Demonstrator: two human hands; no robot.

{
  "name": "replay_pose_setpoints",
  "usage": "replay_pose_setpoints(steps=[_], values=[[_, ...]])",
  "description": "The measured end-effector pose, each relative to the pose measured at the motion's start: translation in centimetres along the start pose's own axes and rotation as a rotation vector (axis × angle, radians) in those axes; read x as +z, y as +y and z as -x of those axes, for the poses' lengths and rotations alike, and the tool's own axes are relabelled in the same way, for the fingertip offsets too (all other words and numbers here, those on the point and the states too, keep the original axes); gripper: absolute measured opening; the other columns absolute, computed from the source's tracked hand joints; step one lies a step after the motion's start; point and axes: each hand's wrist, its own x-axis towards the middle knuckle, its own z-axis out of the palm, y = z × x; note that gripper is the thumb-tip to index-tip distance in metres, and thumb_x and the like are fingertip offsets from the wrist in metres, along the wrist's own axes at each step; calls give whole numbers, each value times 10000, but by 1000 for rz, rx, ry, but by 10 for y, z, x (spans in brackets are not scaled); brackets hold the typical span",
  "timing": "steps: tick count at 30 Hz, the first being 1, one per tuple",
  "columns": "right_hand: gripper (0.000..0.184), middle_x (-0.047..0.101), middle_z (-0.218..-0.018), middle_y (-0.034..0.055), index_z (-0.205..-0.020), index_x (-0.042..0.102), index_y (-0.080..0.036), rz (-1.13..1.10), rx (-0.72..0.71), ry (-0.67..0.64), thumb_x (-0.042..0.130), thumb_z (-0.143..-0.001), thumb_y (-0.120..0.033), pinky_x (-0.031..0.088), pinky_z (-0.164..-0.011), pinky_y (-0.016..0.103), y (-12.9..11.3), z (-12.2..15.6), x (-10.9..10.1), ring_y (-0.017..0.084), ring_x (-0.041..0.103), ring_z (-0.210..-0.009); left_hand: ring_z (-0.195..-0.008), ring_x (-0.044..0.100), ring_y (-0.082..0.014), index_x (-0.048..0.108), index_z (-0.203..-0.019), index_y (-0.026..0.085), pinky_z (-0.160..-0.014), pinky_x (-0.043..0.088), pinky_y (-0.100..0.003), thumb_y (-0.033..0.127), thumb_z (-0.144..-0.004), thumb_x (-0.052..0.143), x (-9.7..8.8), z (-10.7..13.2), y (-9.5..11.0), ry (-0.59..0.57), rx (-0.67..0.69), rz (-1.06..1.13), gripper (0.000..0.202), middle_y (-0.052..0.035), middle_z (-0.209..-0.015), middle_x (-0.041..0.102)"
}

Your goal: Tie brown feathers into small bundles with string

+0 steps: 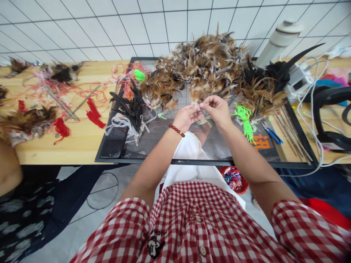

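Left-hand grip point(185, 117), right-hand grip point(216, 109) pinched on tiny piece point(198, 107) | feather pile point(208, 64) just beyond | board edge point(203, 162) bodyward, apart

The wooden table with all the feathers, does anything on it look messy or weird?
Yes, a bit: the pinkish-red string sprawls in a loose tangle on the left, while the bright green strings on the right lie bunched together.

Short-sleeved red-and-white checked shirt point(230, 215) is worn, fitted with round buttons point(202, 250); black-and-white cartoon print point(155, 246) is placed on shirt's left front. White bottoms point(189, 173) are seen beyond shirt; dark-red beaded bracelet point(177, 130) is worn past shirt's left sleeve point(120, 226).
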Motion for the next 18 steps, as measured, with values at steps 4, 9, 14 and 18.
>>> replay_pose_setpoints(steps=[4, 9, 14, 18], values=[[212, 633, -809, 4, -879, 674, -210, 285, -166, 17, 763, -784, -378, 482, -696, 294, 13, -1, -4, 145, 542, -708, -606, 649, -54, 640, -853, 155, -694, 527, -172, 216, -860, 747, -2, -3, 6, 152, 122, 113, 123, 21, -675, 686], [277, 692, -1096, 125, -1080, 738, -187, 923, -332, -150, 531, -897, -170, 480, -919, 421, 12, -10, -7, 274, 610, -1017, -551, 592, -40, 685, -907, 169, -614, 475, -161, 262, -844, 761, -10, -11, 13, 329, 271, 208, 136, 48, -629, 617], [367, 664, -1173, 167, -1198, 729, -196, 1223, -377, -302, 459, -950, -187, 426, -932, 465, 4, -28, 11, 333, 558, -1107, -507, 559, -37, 650, -814, 162, -555, 433, -170, 212, -876, 702, -12, -16, 11, 336, 309, 204, 96, 49, -606, 599], [307, 678, -1111, 147, -915, 779, -171, 1243, -391, -405, 473, -924, -182, 423, -900, 438, -3, -33, -6, 309, 578, -1069, -490, 543, -37, 640, -795, 164, -534, 410, -168, 222, -865, 725, -12, -18, 9, 361, 336, 183, 125, 57, -583, 587]])
